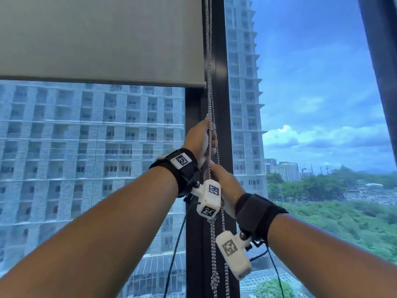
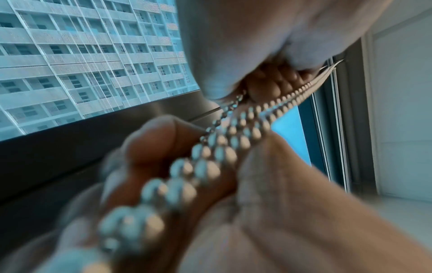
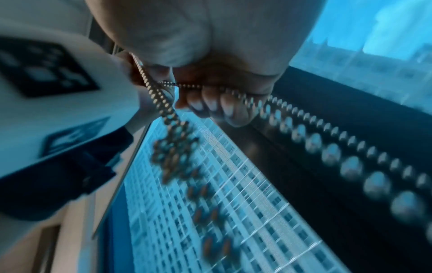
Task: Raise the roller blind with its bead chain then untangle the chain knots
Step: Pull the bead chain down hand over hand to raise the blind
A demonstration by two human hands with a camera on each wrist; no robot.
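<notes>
A grey roller blind (image 1: 101, 37) covers the upper left pane, its bottom bar (image 1: 103, 82) about a third of the way down the head view. The metal bead chain (image 1: 208, 61) hangs along the dark window frame (image 1: 221, 104). My left hand (image 1: 202, 138) grips the chain higher up, fingers curled round it. My right hand (image 1: 225, 183) grips the chain just below. A knotted clump (image 1: 214, 278) hangs lower down. In the left wrist view the bead chain (image 2: 210, 162) runs past the fingers (image 2: 154, 147). In the right wrist view the fingers (image 3: 210, 103) pinch the bead chain (image 3: 304, 129), and a blurred knot (image 3: 177, 146) dangles.
The glass panes show a tall apartment block (image 1: 86, 147), sky and trees (image 1: 333, 211) outside. A dark frame edge (image 1: 380, 61) stands at the far right. Black camera cables (image 1: 176, 254) hang from both wrists beside the chain.
</notes>
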